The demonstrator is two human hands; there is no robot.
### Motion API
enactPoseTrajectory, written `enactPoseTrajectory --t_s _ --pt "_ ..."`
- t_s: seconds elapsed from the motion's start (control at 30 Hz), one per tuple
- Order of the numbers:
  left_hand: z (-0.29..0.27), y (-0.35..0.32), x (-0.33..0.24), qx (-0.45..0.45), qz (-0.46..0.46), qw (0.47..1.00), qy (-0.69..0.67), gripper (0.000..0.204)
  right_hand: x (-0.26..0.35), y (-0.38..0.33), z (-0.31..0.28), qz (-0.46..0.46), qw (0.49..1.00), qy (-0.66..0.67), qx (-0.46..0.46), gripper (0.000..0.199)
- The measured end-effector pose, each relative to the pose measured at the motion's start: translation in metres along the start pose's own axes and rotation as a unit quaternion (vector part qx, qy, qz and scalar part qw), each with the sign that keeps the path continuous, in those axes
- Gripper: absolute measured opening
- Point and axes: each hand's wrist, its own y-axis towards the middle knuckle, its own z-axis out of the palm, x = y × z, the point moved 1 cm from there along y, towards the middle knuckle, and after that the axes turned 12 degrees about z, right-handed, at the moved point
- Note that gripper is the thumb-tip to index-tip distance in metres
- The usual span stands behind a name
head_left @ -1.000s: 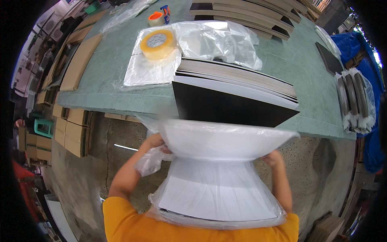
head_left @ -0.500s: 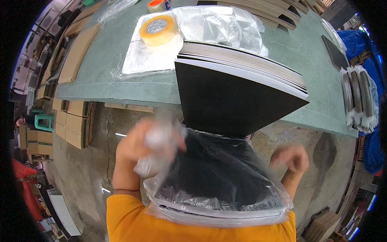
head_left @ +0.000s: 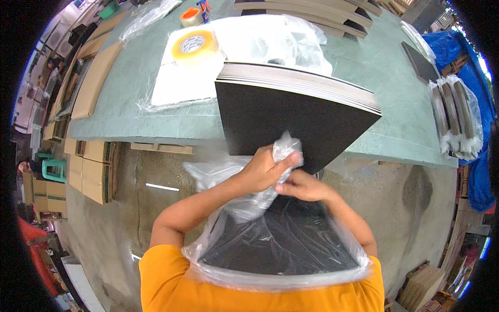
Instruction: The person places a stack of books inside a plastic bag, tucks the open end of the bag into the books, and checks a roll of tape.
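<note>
A stack of black-faced boards [head_left: 280, 117] with pale edges leans at the table's near edge. Close to me lies a flat black bundle [head_left: 275, 244] inside a clear plastic bag [head_left: 234, 275]. My left hand [head_left: 262, 171] is closed around bunched clear plastic film [head_left: 287, 148], and more of it trails below that hand. Just right of it, my right hand [head_left: 307, 186] has its fingers curled in against the film, thumb toward the left hand. What the right fingers pinch is hidden.
On the green table [head_left: 114, 117] lie a roll of clear tape [head_left: 189, 47], white plastic bags [head_left: 244, 39], a tape roll with an orange core [head_left: 191, 16] and stacked boards [head_left: 306, 18]. Wrapped bundles [head_left: 455, 119] stand at the right edge. Cartons [head_left: 93, 171] sit under the left side.
My left hand has moved right and up with the plastic. My right hand has come in from the right to meet it. The view has shifted slightly.
</note>
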Motion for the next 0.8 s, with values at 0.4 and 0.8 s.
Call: enactPoseTrajectory --t_s 0.4,0.8 --pt "-0.036 0.011 -0.046 -0.014 0.014 0.994 0.106 0.034 0.068 -0.042 -0.042 -0.154 0.924 0.349 0.012 0.037" --pt "-0.041 0.014 -0.045 0.067 -0.059 0.996 -0.008 0.030 0.054 -0.062 -0.054 -0.076 0.976 0.169 -0.112 0.054"
